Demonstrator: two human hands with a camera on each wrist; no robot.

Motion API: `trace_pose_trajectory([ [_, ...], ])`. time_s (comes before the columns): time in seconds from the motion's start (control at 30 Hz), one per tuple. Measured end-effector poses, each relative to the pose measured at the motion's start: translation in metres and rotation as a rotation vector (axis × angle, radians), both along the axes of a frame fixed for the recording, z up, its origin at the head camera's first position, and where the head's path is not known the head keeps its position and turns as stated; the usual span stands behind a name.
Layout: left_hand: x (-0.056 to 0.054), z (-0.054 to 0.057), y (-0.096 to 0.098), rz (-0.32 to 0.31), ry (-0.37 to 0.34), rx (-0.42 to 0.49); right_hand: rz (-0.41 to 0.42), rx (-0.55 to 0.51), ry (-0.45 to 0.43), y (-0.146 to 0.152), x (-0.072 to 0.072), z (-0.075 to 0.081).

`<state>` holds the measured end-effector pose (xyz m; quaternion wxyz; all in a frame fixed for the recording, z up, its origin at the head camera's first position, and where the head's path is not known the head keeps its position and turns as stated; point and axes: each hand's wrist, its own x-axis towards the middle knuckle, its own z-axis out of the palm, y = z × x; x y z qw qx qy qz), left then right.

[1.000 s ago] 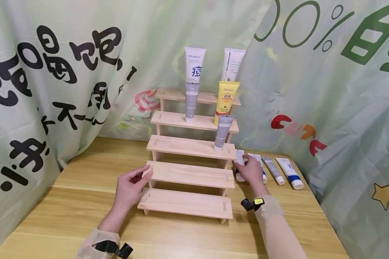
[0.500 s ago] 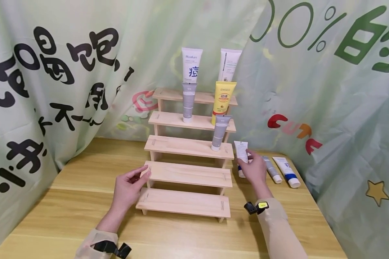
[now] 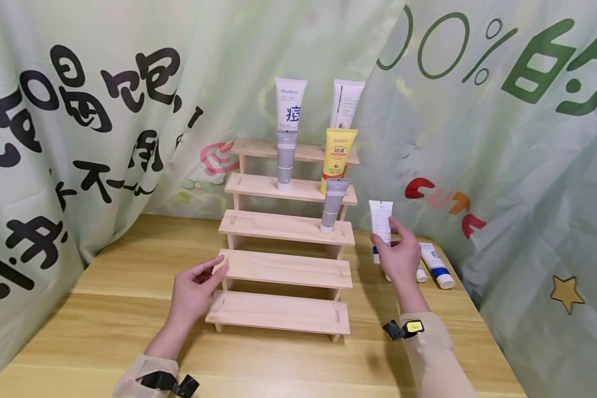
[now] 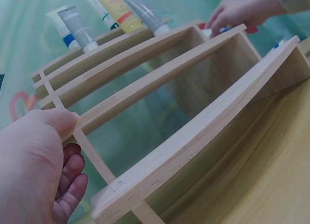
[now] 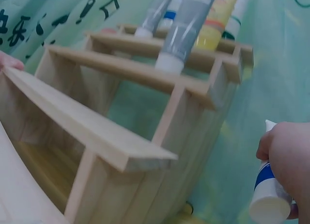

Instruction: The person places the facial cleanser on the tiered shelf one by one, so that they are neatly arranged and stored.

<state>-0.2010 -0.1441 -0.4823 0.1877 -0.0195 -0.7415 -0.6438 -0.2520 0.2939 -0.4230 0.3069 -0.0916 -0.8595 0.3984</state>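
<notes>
A pale wooden stepped display stand (image 3: 283, 268) stands on the table. My left hand (image 3: 190, 293) pinches the left end of its second board from the bottom, thumb and fingertips at the corner. Right of the stand, my right hand (image 3: 400, 257) holds a white squeeze tube (image 3: 381, 215) between thumb and fingers, with its crimped end up. The tube's blue band and white cap (image 5: 269, 203) show below the hand in the right wrist view. On the third board stands a grey tube (image 3: 334, 205). Another grey tube (image 3: 286, 160) and a yellow tube (image 3: 338, 155) occupy the board above.
Two white tubes, one at left (image 3: 291, 105) and one at right (image 3: 346, 105), stand on the top board. On the table (image 3: 288, 365), a white tube with a blue band (image 3: 436, 265) lies right of my right hand, which partly covers a grey tube (image 3: 421, 275). A printed curtain (image 3: 219, 66) hangs behind.
My right hand has taken hold of a white tube lying beside the stand, lifted it and moved right with it. My left hand keeps its pinch on the board.
</notes>
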Motion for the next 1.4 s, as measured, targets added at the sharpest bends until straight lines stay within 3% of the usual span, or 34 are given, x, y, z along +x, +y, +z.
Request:
trace_pose_trajectory([
  [0.3, 0.0, 0.0, -0.001, 0.007, 0.002, -0.009, 0.044, -0.056, 0.149, -0.013, 0.016, 0.026],
  [0.77, -0.001, -0.003, 0.001, 0.005, 0.03, 0.022, 0.134, -0.029, 0.408, -0.047, 0.048, 0.063],
  [1.13, -0.003, -0.003, -0.001, -0.006, 0.01, 0.018, 0.196, -0.061, 0.496, -0.081, 0.067, 0.086],
  [1.4, -0.002, -0.002, -0.001, -0.003, 0.014, 0.02, 0.273, -0.088, 0.525, -0.107, 0.067, 0.093],
])
